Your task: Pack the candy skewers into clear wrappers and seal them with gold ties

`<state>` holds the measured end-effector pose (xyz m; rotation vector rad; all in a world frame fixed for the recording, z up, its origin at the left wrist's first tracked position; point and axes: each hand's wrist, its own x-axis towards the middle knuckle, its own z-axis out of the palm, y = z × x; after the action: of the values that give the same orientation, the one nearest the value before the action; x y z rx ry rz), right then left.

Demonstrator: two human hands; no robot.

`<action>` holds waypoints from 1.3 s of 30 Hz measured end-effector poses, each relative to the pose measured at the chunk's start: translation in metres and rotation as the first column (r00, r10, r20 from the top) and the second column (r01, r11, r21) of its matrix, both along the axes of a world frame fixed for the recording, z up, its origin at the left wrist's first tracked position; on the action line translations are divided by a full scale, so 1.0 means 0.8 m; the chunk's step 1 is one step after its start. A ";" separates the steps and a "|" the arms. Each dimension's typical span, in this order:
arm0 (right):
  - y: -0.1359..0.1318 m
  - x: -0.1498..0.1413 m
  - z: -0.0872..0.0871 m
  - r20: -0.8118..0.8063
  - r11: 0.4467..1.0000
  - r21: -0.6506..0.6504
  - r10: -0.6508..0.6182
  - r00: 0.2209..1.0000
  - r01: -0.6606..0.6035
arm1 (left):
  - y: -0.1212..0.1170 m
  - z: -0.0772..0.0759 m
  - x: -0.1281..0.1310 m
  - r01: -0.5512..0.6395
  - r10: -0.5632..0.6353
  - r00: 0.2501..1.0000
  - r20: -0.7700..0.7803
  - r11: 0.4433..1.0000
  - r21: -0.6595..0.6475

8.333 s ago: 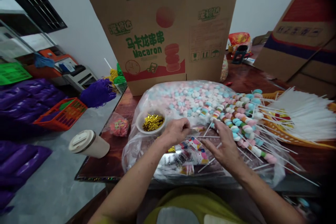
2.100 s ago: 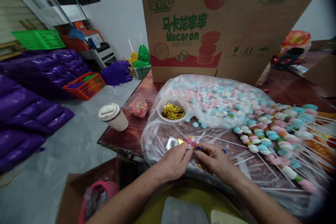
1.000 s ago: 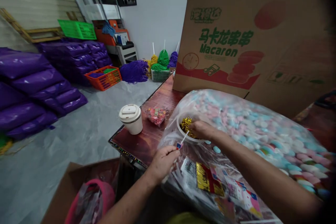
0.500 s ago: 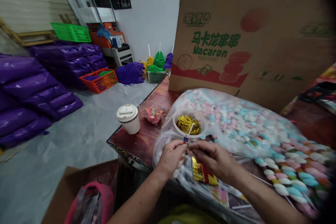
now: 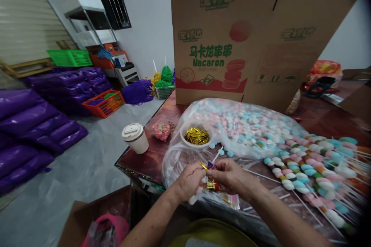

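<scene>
My left hand (image 5: 189, 182) is closed around a wrapped candy skewer (image 5: 213, 160) whose white stick pokes up to the right. My right hand (image 5: 230, 175) pinches a gold twist tie (image 5: 203, 165) at the skewer's neck, fingers pressed together. Both hands meet over a clear plastic sheet (image 5: 176, 154) at the table's near edge. Just behind them stands a white bowl (image 5: 185, 143) filled with gold twist ties. A big clear bag of pink, blue and white candies (image 5: 246, 123) lies beyond.
Finished candy skewers (image 5: 307, 162) lie in rows at the right. A lidded paper cup (image 5: 135, 138) and a small candy bag (image 5: 161, 131) sit on the table's left corner. A large Macaron carton (image 5: 220, 46) stands behind. Purple bags (image 5: 43, 115) and an orange basket (image 5: 104, 103) are on the floor.
My right hand went to the bowl of gold ties a second ago and came back to my left hand. The view has swung right and both hands now work at the skewer's neck.
</scene>
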<state>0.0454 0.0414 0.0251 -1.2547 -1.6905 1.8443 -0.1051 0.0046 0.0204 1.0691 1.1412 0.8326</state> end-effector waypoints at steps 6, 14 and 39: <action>-0.006 -0.006 -0.010 0.030 0.962 0.229 -0.159 0.987 0.148 | -0.010 -0.012 0.004 -0.079 0.099 0.983 -0.155 0.988 0.131; -0.025 0.011 0.001 -0.146 0.853 0.516 0.182 0.972 -0.082 | -0.016 -0.024 0.005 -0.062 0.063 0.973 0.222 0.998 -0.013; -0.030 0.056 0.031 0.231 0.508 0.844 -0.059 0.971 -0.170 | 0.002 -0.002 0.042 -0.194 0.168 0.927 0.334 0.980 0.044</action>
<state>0.0899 0.0177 0.0503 -0.9455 -2.3308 0.5880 -0.0711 0.0059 0.0191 0.8533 0.9374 1.1631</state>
